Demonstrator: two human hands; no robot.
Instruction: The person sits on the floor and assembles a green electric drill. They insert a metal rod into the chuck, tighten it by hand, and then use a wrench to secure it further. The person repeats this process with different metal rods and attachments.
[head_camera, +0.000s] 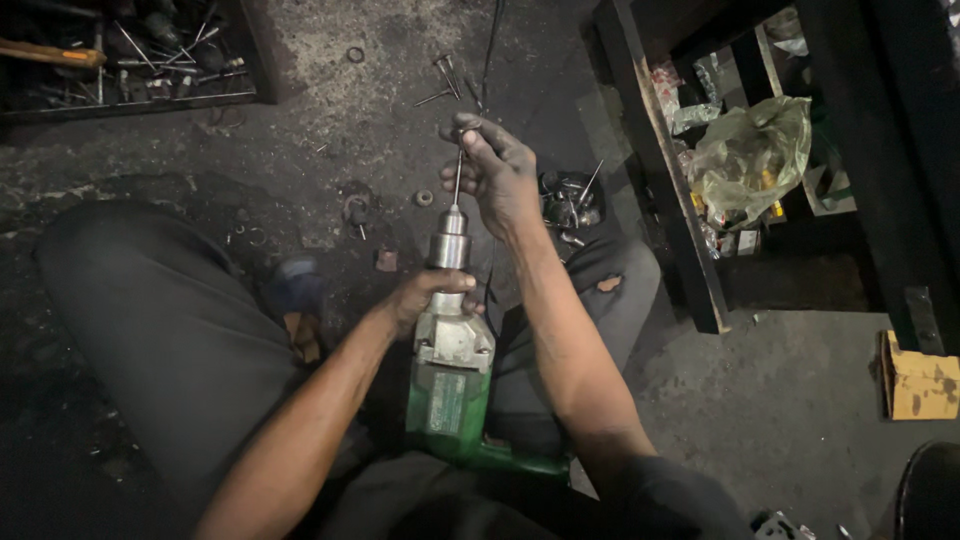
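Note:
A green and grey power drill (452, 375) points away from me, resting between my knees over the dirty floor. My left hand (425, 293) wraps around its neck just below the metal chuck (449, 240). A thin metal rod (458, 176) sticks out of the chuck. My right hand (492, 172) pinches the top of that rod with the fingertips. The drill's green handle (520, 460) bends to the right near my lap.
A tray of metal tools (130, 55) lies at the top left. Loose nails (445, 75), rings and a small container of metal parts (570, 205) lie on the floor. A dark shelf frame (665, 170) with a plastic bag (750, 155) stands right. A cardboard piece (920, 380) lies far right.

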